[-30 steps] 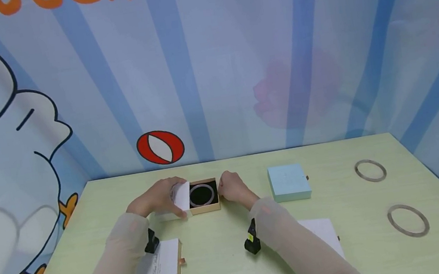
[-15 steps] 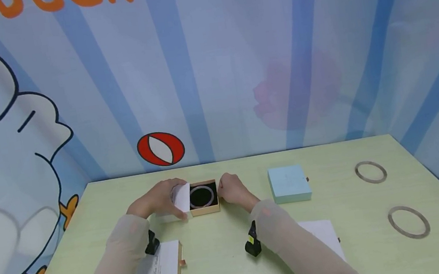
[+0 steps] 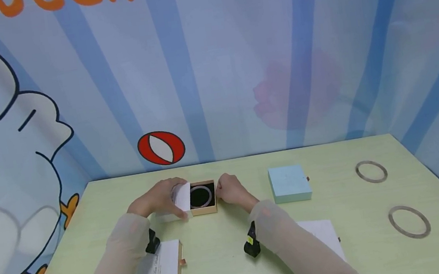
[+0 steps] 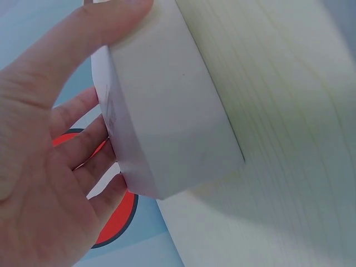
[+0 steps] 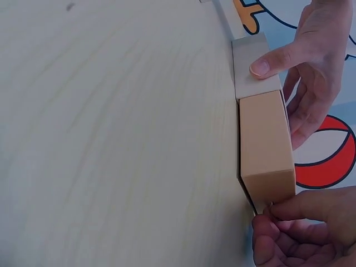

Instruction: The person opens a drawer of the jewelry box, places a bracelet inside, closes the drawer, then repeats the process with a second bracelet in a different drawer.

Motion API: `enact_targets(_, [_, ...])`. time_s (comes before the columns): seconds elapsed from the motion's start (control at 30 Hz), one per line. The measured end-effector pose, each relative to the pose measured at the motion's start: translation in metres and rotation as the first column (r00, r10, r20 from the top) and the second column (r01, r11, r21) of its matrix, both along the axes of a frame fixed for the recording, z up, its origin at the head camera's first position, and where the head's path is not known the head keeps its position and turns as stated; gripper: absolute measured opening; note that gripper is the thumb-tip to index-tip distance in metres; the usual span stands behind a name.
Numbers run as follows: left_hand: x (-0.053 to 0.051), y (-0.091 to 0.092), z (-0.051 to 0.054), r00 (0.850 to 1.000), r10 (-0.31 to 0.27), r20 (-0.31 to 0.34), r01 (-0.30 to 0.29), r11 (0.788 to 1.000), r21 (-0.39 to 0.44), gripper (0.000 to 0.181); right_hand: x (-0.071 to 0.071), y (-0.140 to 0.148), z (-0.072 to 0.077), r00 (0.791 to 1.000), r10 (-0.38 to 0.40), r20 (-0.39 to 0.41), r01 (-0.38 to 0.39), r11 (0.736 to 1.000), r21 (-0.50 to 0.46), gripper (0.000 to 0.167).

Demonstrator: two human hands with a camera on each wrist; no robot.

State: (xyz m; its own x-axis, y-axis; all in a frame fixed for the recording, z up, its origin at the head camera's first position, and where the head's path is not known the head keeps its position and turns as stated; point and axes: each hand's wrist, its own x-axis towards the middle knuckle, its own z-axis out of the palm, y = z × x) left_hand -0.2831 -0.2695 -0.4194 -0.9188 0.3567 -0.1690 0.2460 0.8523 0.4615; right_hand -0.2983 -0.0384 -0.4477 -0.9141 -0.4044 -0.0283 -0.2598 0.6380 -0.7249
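Note:
A drawer-style gift box stands toward the back of the table, its white sleeve (image 3: 182,198) on the left. From the sleeve's right end sticks out the tan drawer (image 3: 205,210), lined in black, with a grey bangle (image 3: 210,195) lying inside. My left hand (image 3: 160,198) grips the sleeve, thumb on the near side and fingers behind. In the right wrist view my right hand (image 5: 308,228) has its thumb and index finger together at the drawer's end, seemingly pinching its small pull tab, mostly hidden. The other right fingers are curled.
A white box (image 3: 159,270) with an orange tab lies front left. A light blue box (image 3: 289,183) stands right of the hands; another white box (image 3: 321,234) is partly under the right sleeve. Two grey bangles (image 3: 371,171) (image 3: 409,222) lie at the far right.
The drawer has slid slightly left into the sleeve, and my right hand has shifted a little left with it. The left hand has stayed in place.

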Motion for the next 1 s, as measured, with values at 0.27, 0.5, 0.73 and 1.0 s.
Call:
enact_targets(0.27, [-0.001,0.000,0.001,1.000,-0.004,-0.004,0.004,1.000,-0.010,0.091,0.000,-0.003,0.000,1.000,-0.002,-0.005,0.002,1.000,-0.010,0.055])
enact_targets(0.5, [-0.001,0.000,-0.002,1.000,0.017,0.006,-0.017,1.000,-0.006,0.092,0.002,-0.007,-0.001,1.000,0.002,-0.014,-0.003,1.000,-0.022,0.053])
enact_targets(0.73, [-0.003,-0.002,-0.004,1.000,0.023,-0.005,-0.023,0.999,-0.031,0.092,0.000,-0.010,-0.004,1.000,0.011,-0.019,-0.012,0.999,-0.045,0.053])
enact_targets(1.0, [-0.002,-0.002,-0.003,1.000,0.022,0.003,-0.022,1.000,-0.018,0.092,0.001,-0.013,-0.005,1.000,0.013,-0.023,-0.014,0.998,-0.066,0.053])
